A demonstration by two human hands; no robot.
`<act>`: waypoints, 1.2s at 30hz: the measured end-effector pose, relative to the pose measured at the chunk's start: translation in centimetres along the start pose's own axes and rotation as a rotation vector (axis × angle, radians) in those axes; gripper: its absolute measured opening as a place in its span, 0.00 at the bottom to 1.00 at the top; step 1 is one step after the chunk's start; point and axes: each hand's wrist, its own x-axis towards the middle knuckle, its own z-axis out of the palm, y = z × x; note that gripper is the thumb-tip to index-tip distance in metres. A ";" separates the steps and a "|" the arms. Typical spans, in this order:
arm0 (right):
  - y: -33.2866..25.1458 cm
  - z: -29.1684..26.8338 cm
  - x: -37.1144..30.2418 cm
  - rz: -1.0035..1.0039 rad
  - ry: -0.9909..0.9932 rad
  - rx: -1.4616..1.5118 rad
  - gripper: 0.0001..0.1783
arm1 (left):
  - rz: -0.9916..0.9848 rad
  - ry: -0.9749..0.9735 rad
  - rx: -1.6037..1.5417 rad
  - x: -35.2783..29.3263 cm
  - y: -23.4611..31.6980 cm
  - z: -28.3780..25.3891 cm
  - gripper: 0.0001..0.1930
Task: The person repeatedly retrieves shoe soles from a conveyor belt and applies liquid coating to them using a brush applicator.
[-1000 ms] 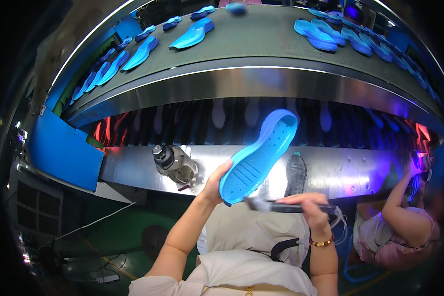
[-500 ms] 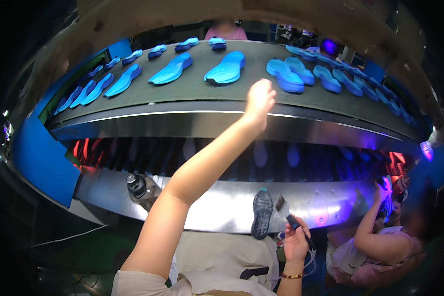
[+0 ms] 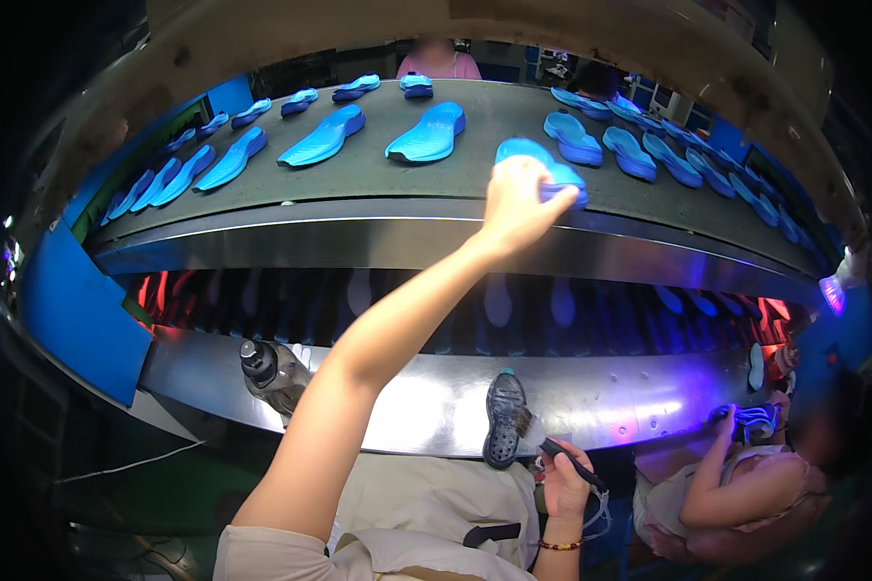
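Observation:
My left hand (image 3: 519, 201) reaches far out over the belt, its fingers wrapped round a blue shoe sole (image 3: 525, 150), which looks lifted off the belt's near edge. In my right hand (image 3: 566, 486), close to my lap, is a black-handled brush (image 3: 576, 459). Its bristles touch or overlap a dark shoe sole (image 3: 504, 426) with a perforated heel, lying on the metal ledge; I cannot tell which. Another blue sole (image 3: 573, 138) rests on the belt just beyond my left hand.
Rows of blue soles (image 3: 426, 133) lie along the dark belt (image 3: 358, 181). A dark bottle (image 3: 269, 376) stands on the metal ledge (image 3: 426, 387) left of my arm. At the right a co-worker (image 3: 746, 494) sits handling a blue item. Someone in pink (image 3: 441, 66) is beyond the belt.
My left hand has closed on a blue sole and drawn it slightly nearer. My right hand has brought the brush left, onto or over the dark sole. The co-worker's hands have lowered.

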 end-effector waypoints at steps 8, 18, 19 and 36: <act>-0.9 0.0 1.4 -0.057 -0.019 -0.053 0.11 | -0.923 -0.186 -1.504 -11.9 1.0 -12.0 0.25; -0.2 5.6 1.5 0.147 -0.313 -0.252 0.13 | -1.382 -0.481 -1.849 -31.0 2.1 -12.3 0.47; 0.4 6.1 1.8 0.197 -0.315 -0.293 0.13 | -1.360 -0.392 -1.880 -30.8 3.1 -12.7 0.48; 4.9 13.8 2.9 -0.555 -0.676 -1.068 0.10 | -1.487 0.143 -1.599 -30.0 5.5 -12.2 0.41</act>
